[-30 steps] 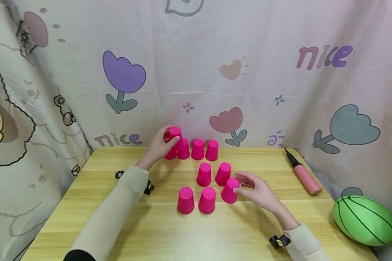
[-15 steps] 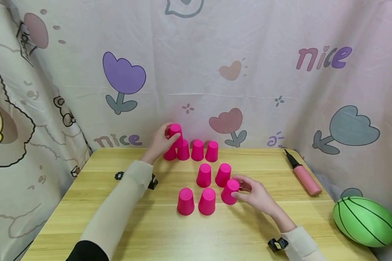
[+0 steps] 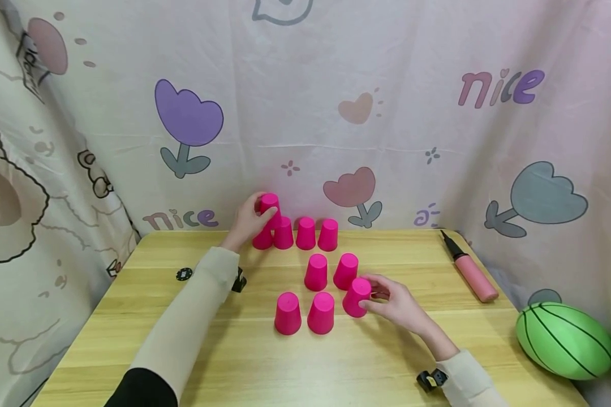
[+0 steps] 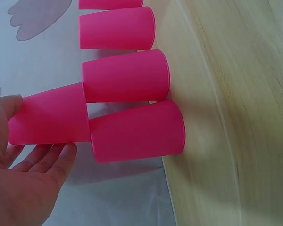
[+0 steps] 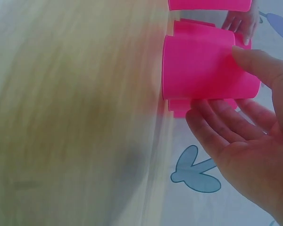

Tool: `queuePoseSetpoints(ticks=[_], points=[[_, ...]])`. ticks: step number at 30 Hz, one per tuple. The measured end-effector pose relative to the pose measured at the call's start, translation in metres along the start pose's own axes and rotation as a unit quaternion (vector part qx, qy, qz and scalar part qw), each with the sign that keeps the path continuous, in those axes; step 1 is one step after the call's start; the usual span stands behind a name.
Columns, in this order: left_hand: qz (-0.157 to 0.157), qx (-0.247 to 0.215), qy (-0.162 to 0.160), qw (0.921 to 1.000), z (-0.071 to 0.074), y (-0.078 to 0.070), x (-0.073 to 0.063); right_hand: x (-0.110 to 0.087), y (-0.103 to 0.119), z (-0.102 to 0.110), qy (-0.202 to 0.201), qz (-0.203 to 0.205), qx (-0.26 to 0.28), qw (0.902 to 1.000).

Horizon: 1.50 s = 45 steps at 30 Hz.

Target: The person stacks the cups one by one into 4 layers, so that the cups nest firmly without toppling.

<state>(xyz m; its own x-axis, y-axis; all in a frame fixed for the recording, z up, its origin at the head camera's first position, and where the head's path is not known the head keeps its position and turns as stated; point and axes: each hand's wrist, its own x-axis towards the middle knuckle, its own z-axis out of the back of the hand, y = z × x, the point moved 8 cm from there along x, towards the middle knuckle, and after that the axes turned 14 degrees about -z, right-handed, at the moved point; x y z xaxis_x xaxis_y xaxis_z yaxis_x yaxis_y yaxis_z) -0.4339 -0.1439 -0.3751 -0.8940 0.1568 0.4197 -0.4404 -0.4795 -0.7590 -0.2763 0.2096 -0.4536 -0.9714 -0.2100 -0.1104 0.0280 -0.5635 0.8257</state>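
Note:
My left hand [image 3: 246,221] grips an upside-down pink cup [image 4: 52,115] between thumb and fingers. Its rim rests across the tops of the two leftmost cups in the back row, the end cup [image 4: 139,132] and its neighbour [image 4: 127,75]. Two more pink cups, a middle one [image 3: 306,233] and a right one [image 3: 328,235], continue that row. At the front right, my right hand [image 3: 397,302] holds another upside-down pink cup [image 3: 357,297], thumb on the near side and fingers behind. That cup stands on the table.
Beside it in the front row stand two pink cups [image 3: 288,314], with two others [image 3: 316,272] behind. A black poker chip [image 3: 184,274] lies left on the wooden table [image 3: 234,362]. A pink hand pump [image 3: 473,274] lies at the right, near a green ball [image 3: 565,340].
My left hand has shifted its cup slightly up and back over the end cups. My right hand has closed in on the front right cup, which stays in place.

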Motion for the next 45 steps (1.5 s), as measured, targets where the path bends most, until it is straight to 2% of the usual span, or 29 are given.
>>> queuePoseSetpoints(ticks=[5,21,30,38,45], points=[[0.008,-0.003,0.000,1.0000,0.000,0.003,0.003,0.000,0.001,0.000,0.002,0.004,-0.004,1.0000],[0.007,0.002,0.010,0.9999,-0.001,0.002,0.006,0.001,-0.003,-0.005,0.004,-0.001,-0.017,0.9999],[0.013,0.003,0.010,0.9999,-0.001,0.007,0.009,0.000,-0.001,-0.005,0.003,0.001,-0.016,0.9999],[0.016,-0.002,0.013,0.9998,0.008,0.004,0.005,-0.003,0.015,0.005,-0.010,0.021,-0.009,0.9997],[0.006,-0.008,0.012,0.9999,0.019,-0.004,-0.005,0.000,0.046,0.022,-0.021,0.058,0.006,0.9981]])
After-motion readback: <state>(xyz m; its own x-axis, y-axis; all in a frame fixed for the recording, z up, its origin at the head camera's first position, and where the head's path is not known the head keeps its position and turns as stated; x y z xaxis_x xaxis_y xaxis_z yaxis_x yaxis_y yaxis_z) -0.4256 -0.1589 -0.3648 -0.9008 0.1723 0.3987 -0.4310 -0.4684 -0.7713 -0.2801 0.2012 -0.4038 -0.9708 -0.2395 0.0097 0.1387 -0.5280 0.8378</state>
